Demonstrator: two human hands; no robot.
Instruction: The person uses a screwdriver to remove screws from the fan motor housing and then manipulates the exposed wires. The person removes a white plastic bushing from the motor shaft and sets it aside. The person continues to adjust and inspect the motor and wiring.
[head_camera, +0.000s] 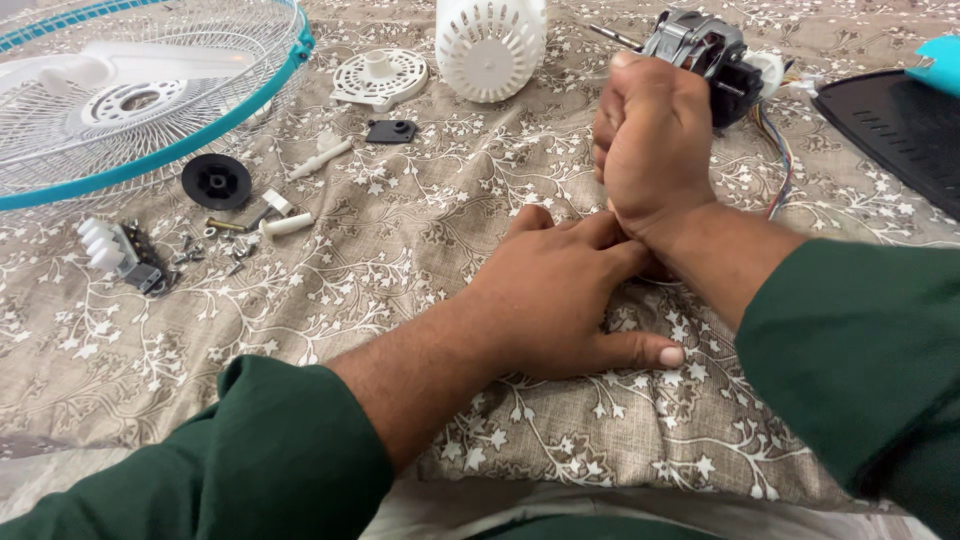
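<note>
- My right hand (650, 140) was fisted, its contents hidden; my left hand (560, 300) lay open and flat on the cloth (400, 250).
- A slip could have knocked the motor (705, 50) or scattered the screws (190, 250).

left hand (560, 300) flat, right hand (650, 140) fisted

No packages, labels, signs or screens in view.

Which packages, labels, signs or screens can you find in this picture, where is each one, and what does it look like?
None in view: only loose fan parts on the patterned cloth, such as the fan guard and the motor beyond the right hand.
</note>
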